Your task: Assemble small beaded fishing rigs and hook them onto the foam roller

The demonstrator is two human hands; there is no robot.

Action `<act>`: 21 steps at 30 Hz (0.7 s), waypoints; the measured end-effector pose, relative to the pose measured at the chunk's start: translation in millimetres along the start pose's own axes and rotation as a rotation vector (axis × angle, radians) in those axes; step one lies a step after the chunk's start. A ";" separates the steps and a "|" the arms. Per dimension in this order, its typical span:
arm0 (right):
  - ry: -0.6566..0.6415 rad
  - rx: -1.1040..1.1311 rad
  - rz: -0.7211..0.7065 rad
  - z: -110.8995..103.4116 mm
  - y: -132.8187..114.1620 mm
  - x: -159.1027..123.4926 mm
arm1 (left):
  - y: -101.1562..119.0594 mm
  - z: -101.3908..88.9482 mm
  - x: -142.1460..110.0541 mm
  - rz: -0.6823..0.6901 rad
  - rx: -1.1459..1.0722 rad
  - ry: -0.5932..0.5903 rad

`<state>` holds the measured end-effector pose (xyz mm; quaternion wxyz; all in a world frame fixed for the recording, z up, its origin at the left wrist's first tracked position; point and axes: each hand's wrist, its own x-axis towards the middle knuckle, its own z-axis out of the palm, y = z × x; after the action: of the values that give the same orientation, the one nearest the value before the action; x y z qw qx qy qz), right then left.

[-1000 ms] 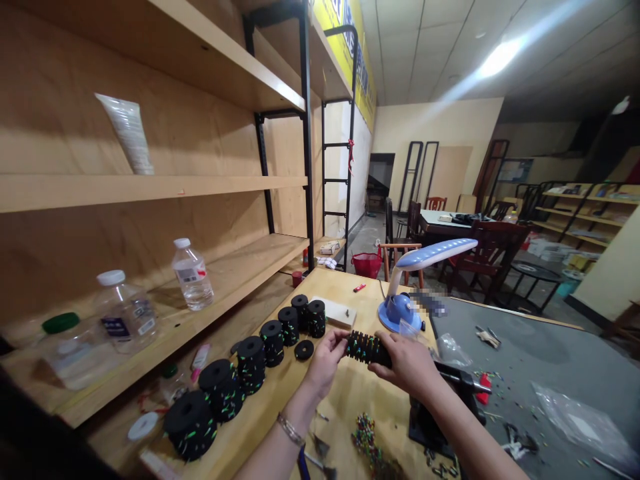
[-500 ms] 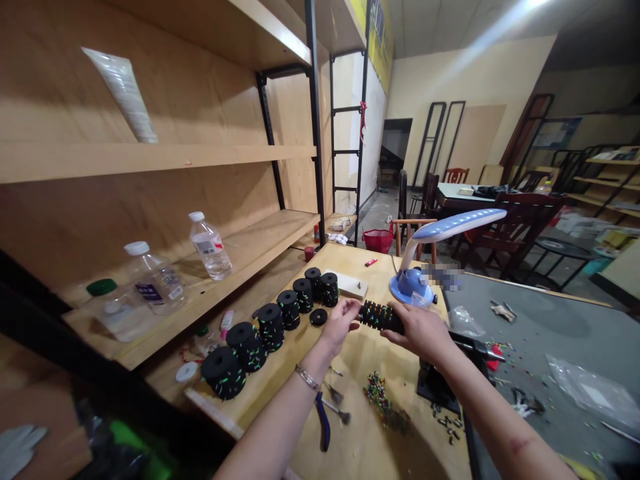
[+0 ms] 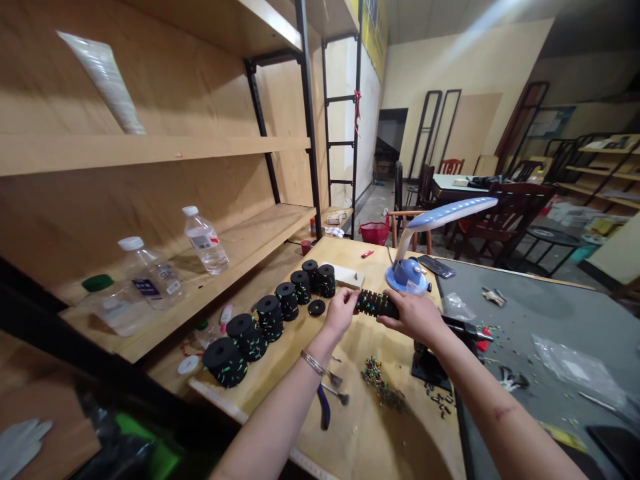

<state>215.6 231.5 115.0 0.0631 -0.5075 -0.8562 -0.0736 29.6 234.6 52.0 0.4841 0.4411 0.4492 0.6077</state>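
Both my hands hold a black foam roll [image 3: 374,303] studded with coloured pins, lying sideways above the wooden table [image 3: 360,427]. My left hand [image 3: 341,312] pinches its left end, fingers closed. My right hand [image 3: 413,317] wraps round its right end. To the left stands a row of several black pin-studded foam spools [image 3: 270,317], and a flat black foam disc [image 3: 317,307] lies just below my left hand. A pile of loose coloured pins [image 3: 380,387] lies under my right forearm.
A blue desk lamp [image 3: 415,267] stands behind the roll. Blue-handled pliers [image 3: 325,407] lie near my left wrist. A black vice [image 3: 435,360] sits at the table's right, by a grey mat [image 3: 525,333]. Water bottles [image 3: 203,240] stand on the wooden shelf.
The view has dropped and pulled back, showing more of the table. Both hands still grip the roll in much the same pose, slightly further from me.
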 end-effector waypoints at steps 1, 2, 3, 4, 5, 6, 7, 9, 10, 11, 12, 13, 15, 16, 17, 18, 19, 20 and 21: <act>-0.002 0.001 0.002 0.3 0.3 0.3 | -0.1 1.0 0.3 0.011 0.005 0.000; -0.005 0.002 0.003 0.5 0.6 0.5 | 0.1 1.2 0.2 0.017 0.013 -0.001; -0.007 0.003 0.005 0.7 0.9 0.7 | 0.8 0.5 -0.4 0.017 0.023 -0.001; -0.009 0.004 0.006 0.8 1.1 0.9 | 1.8 -1.5 -1.6 0.015 0.038 0.003; -0.010 0.005 0.007 0.9 1.2 0.9 | 3.3 -4.8 -3.5 0.013 0.056 0.010; -0.010 0.007 0.007 0.9 1.1 0.8 | 5.2 -9.6 -6.5 0.015 0.075 0.022; -0.009 0.007 0.007 0.7 1.0 0.6 | 7.4 -15.7 -10.7 0.022 0.092 0.036; 0.000 0.006 0.004 -0.3 0.1 -0.2 | 12.2 -30.9 -23.0 0.052 0.122 0.067; 0.008 0.003 -0.001 -1.3 -0.6 -0.8 | 14.2 -39.2 -30.9 0.069 0.134 0.079; 0.021 0.000 -0.008 -2.8 -1.5 -1.6 | 15.7 -47.2 -39.5 0.084 0.146 0.089; 0.037 -0.005 -0.016 -4.7 -2.7 -2.6 | 16.2 -54.3 -48.4 0.094 0.156 0.097; 0.057 -0.010 -0.025 -7.0 -4.2 -4.1 | 15.7 -60.0 -56.9 0.099 0.165 0.102; 0.104 -0.024 -0.041 -12.5 -8.1 -9.7 | 11.0 -65.4 -71.0 0.096 0.175 0.106; 0.145 -0.023 -0.045 -15.3 -10.5 -14.6 | 7.2 -65.0 -75.8 0.089 0.174 0.101; 0.198 -0.014 -0.049 -17.7 -13.1 -21.5 | 2.6 -62.7 -78.9 0.081 0.168 0.096; 0.275 0.010 -0.050 -19.2 -15.9 -30.5 | -2.3 -58.8 -80.5 0.072 0.161 0.088; 0.363 0.049 -0.052 -19.5 -18.8 -41.6 | -7.2 -53.8 -80.8 0.064 0.153 0.080; 0.448 0.096 -0.052 -18.1 -21.5 -54.7 | -11.9 -48.3 -80.0 0.057 0.144 0.072; 0.513 0.151 -0.040 -14.8 -23.9 -69.3 | -16.2 -42.7 -78.6 0.051 0.137 0.064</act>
<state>228.2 157.8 115.3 0.3144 -0.4492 -0.8250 -0.1367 2.4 154.2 19.5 0.4222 0.4650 0.4937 0.6016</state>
